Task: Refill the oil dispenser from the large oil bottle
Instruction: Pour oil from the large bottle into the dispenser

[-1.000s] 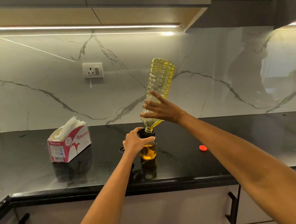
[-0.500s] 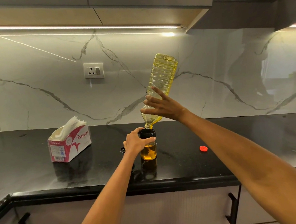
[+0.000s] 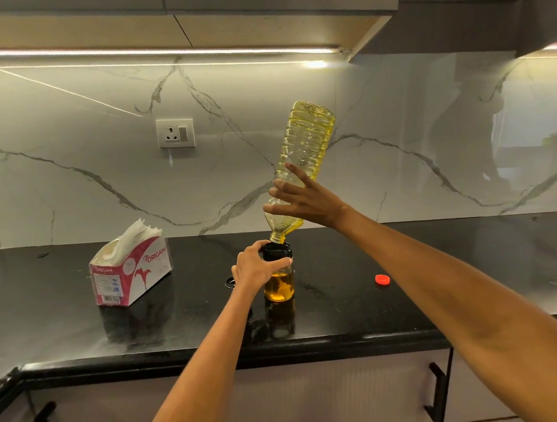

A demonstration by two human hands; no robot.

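nearest, the left hand (image 3: 258, 265) is curled round the black collar of the dispenser (image 3: 278, 276), holding it upright on the counter (image 3: 472, 263); it sits where it sat a second ago. amber oil fills the lower part of the glass, with clear space under the collar, so the refill looks only partly done.

just above, the right hand (image 3: 306, 199) grips the bottle (image 3: 306, 162) near its shoulder, thumb side behind and fingers spread across the front. the bottle is upended, mouth directly over the dispenser's opening, at or just inside its rim; whether it touches the rim cannot be told. over the last second the bottle's base has risen and the body has swung closer to vertical, a steeper tip. that should speed the flow, so overfilling or a glug that splashes past the narrow collar is the risk now; easing back soon seems wise.

to the right lies a red cap (image 3: 382, 279), well apart from the dispenser. a small black ring (image 3: 230, 282) lies just left of the left wrist, perhaps the dispenser's lid. further left stands a tissue box (image 3: 131, 273). behind, a socket (image 3: 175, 133) on the marble wall.
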